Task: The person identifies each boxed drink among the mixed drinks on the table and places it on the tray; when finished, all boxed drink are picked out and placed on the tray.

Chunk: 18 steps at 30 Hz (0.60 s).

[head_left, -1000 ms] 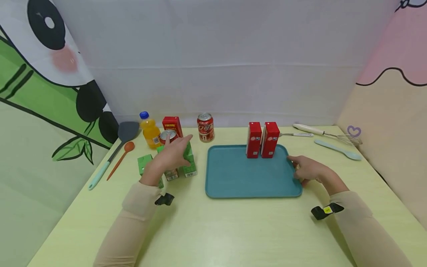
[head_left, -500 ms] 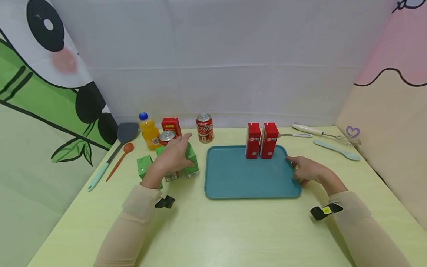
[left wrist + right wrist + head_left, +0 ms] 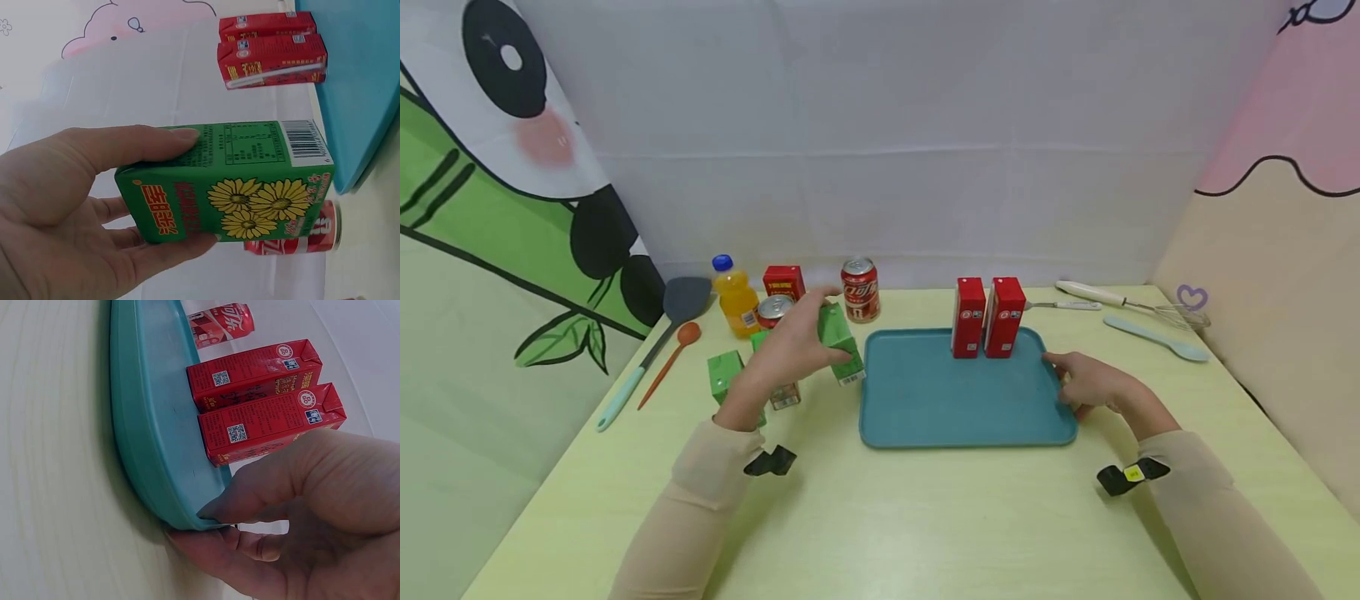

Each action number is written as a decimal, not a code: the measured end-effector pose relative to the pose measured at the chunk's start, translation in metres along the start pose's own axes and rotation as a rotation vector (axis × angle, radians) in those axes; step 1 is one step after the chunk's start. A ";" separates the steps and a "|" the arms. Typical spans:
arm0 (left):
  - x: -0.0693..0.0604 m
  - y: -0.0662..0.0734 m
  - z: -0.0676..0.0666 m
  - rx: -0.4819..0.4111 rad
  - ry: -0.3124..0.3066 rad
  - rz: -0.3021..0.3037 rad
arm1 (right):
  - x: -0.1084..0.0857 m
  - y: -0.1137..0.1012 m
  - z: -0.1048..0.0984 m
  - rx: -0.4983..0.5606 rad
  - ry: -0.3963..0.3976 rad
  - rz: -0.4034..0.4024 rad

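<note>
A green drink carton [image 3: 250, 181] with yellow flowers is gripped between the thumb and fingers of my left hand [image 3: 793, 346]. In the head view it tilts beside the left edge of the blue-green tray [image 3: 955, 408]. My right hand [image 3: 1093, 383] pinches the tray's right rim, thumb on top and a finger underneath, as the right wrist view shows. Two red drink cartons [image 3: 256, 369] stand side by side at the tray's back. Another green carton [image 3: 725, 372] is left of my left hand, and a further one is mostly hidden under it.
Behind my left hand stand a juice bottle [image 3: 736, 296], a red carton [image 3: 784, 282] and a can [image 3: 774, 310]. Another cola can [image 3: 861, 290] is at the back. A spatula [image 3: 655, 346] and orange spoon [image 3: 673, 358] lie left; a whisk [image 3: 1131, 302] and pale spatula [image 3: 1156, 337] lie right.
The green carton in my left hand has moved right and up from among the other drinks toward the tray, tilting as it goes. My right hand stays on the tray rim.
</note>
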<state>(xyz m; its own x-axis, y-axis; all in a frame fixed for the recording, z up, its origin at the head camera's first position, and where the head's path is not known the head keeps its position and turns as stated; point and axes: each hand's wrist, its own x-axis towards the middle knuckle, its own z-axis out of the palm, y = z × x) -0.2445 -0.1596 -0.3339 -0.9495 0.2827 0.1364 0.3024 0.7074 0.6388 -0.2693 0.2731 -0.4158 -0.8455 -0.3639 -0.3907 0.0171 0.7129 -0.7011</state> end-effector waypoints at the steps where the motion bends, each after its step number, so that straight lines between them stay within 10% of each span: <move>1: 0.000 0.001 0.002 -0.017 -0.003 -0.002 | 0.000 0.000 0.001 0.002 -0.001 -0.002; 18: 0.009 0.002 0.060 -0.071 -0.136 0.111 | -0.001 -0.002 0.002 -0.007 0.011 0.006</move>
<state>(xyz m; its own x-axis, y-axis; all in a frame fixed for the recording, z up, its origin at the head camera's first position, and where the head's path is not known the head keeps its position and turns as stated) -0.2478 -0.1165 -0.3762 -0.8891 0.4448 0.1084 0.3933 0.6209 0.6781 -0.2674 0.2713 -0.4151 -0.8512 -0.3530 -0.3883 0.0186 0.7191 -0.6946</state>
